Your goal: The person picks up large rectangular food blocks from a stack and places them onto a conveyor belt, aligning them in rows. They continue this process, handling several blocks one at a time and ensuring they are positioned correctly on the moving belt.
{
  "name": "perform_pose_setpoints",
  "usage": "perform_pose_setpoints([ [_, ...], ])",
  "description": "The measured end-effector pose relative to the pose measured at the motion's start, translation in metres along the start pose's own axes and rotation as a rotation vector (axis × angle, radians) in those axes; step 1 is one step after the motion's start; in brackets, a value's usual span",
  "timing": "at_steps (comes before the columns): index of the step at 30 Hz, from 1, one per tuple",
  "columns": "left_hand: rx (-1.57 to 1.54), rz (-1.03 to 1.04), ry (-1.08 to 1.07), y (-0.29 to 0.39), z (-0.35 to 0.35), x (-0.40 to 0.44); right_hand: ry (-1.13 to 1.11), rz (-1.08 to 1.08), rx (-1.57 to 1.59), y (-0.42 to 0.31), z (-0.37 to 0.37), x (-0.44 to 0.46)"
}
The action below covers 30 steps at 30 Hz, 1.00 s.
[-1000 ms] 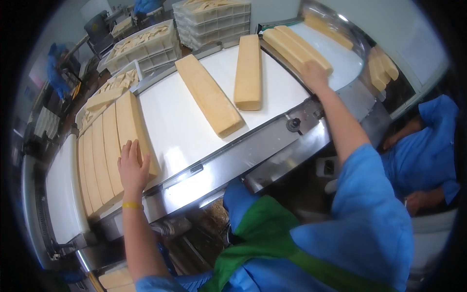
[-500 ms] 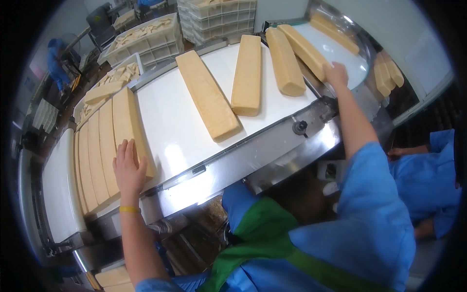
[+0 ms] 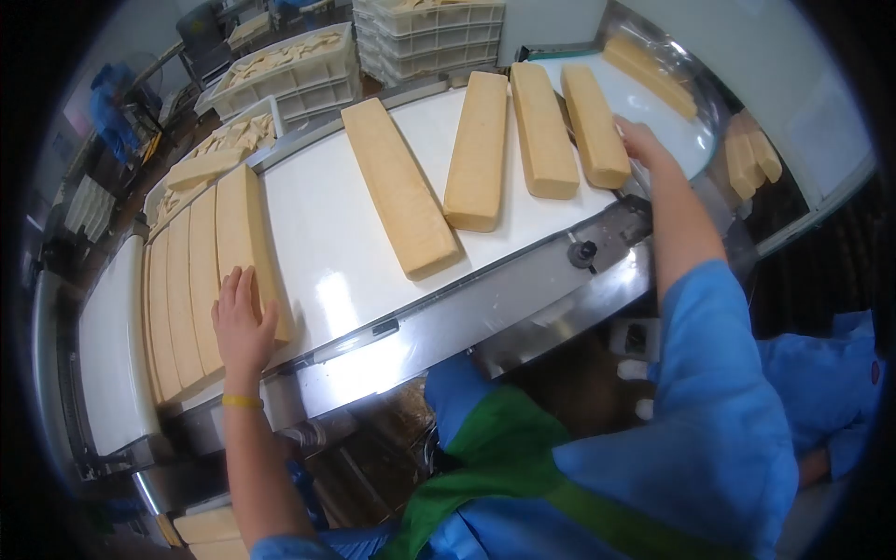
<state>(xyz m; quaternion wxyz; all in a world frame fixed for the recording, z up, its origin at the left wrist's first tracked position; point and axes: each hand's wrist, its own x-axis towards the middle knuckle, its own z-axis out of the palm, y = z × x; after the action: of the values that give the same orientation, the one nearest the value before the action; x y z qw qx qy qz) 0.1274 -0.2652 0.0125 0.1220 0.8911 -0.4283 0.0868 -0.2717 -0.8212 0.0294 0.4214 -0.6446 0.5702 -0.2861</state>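
Note:
My left hand (image 3: 245, 322) is open, fingers spread on the right-hand block (image 3: 245, 224) of a tight row of several long, pale-yellow blocks at the belt's left. My right hand (image 3: 647, 149) touches the right side of another long block (image 3: 597, 131) at the belt's right end. Its fingers are partly hidden, so I cannot tell how closed they are. Left of that block lie a third block (image 3: 544, 135), an upright one (image 3: 476, 154) and a slanted one (image 3: 401, 191), on the white belt (image 3: 313, 238).
Crates of pale pieces (image 3: 289, 70) and stacked white crates (image 3: 429, 42) stand behind the belt. A round white turntable (image 3: 677, 135) with another block (image 3: 649, 75) adjoins its right end. A person in blue (image 3: 812, 378) is at right; another (image 3: 112, 112) at far left.
The block by my right hand has moved left and towards me, off the turntable onto the belt, turning straighter. The third block has also straightened. My left hand stays on the row.

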Motion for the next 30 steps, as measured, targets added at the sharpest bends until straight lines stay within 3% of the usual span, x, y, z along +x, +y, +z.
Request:
perform_pose_setpoints([
  [3, -0.001, 0.018, 0.015, -0.004, 0.001, -0.002, 0.037, -0.032, -0.17, -0.015, 0.055, -0.003],
  [6, -0.002, 0.02, 0.03, -0.005, 0.0, -0.001, 0.035, -0.169, -0.53, -0.027, 0.076, -0.025],
  [12, -0.008, 0.044, 0.059, -0.012, 0.001, -0.002, -0.135, -0.575, -0.52, -0.043, 0.105, -0.092],
  [16, -0.065, 0.07, 0.09, -0.019, 0.0, -0.002, -0.325, -0.601, -0.43, -0.069, 0.157, -0.127],
  [20, -0.088, 0.153, 0.252, 0.005, 0.0, -0.01, -0.491, -0.602, -0.389, -0.105, 0.223, -0.175],
  [24, -0.119, 0.357, 0.097, 0.045, -0.018, -0.015, -0.477, -0.617, -0.417, -0.109, 0.263, -0.19],
  [25, -0.066, 0.369, 0.074, 0.051, -0.018, -0.015, -0.586, -0.555, -0.377, -0.116, 0.25, -0.197],
  [30, -0.025, 0.405, 0.103, 0.04, -0.013, 0.0, -0.439, -0.982, -0.611, -0.082, 0.219, -0.243],
])
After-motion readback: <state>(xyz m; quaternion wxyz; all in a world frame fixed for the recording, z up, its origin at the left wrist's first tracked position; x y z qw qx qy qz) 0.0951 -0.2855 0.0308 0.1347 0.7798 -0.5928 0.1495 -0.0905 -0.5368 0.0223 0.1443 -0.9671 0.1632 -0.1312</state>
